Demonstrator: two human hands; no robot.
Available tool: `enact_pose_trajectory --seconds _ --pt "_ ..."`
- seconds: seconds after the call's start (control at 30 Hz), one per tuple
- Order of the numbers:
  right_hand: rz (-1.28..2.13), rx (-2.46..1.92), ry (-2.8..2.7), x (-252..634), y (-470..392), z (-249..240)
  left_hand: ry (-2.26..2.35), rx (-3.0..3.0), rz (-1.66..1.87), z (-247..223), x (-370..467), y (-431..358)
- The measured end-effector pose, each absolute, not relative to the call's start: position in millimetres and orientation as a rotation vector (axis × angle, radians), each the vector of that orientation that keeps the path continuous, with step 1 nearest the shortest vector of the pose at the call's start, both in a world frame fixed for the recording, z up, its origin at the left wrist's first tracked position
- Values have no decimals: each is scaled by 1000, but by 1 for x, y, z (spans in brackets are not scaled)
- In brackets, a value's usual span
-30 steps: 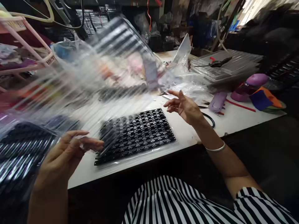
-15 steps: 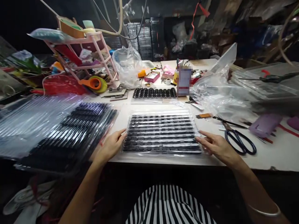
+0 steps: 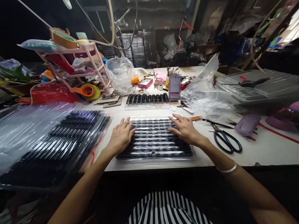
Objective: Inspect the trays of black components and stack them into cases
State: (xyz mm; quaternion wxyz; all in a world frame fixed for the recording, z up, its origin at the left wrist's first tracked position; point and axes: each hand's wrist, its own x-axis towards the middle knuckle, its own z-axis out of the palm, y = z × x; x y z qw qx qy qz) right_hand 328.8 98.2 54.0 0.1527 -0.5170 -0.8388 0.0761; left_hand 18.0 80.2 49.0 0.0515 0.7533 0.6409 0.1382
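A clear plastic tray [image 3: 154, 158] holding rows of black strip-like parts [image 3: 153, 140] lies flat on the white table in front of me. My left hand [image 3: 121, 134] rests on its upper left edge, fingers spread and pointing away from me. On the upper right edge lies my right hand [image 3: 185, 128], palm down with its fingers apart. Neither hand is wrapped around anything. Beyond the tray sits a block of small black parts [image 3: 147, 98] on a clear sheet.
Stacked trays of black parts under clear plastic [image 3: 58, 140] fill the left side. Dark-handled scissors [image 3: 227, 141] and a purple object [image 3: 247, 124] lie at right. Behind are a pink rack [image 3: 93, 62], crumpled clear plastic bags [image 3: 205, 99] and an upright blurred-out phone-like object [image 3: 175, 87].
Both hands have moved from the tray's sides up to its far corners and now lie flat on it. The whole view has shifted slightly.
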Motion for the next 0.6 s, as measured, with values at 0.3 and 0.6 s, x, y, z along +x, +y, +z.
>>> enact_pose_trajectory --seconds 0.3,0.6 --pt "143 -1421 -2655 303 106 34 1985 2312 273 27 16 72" --pt "114 -1383 -2568 314 104 37 1751 1919 805 28 -11 76"
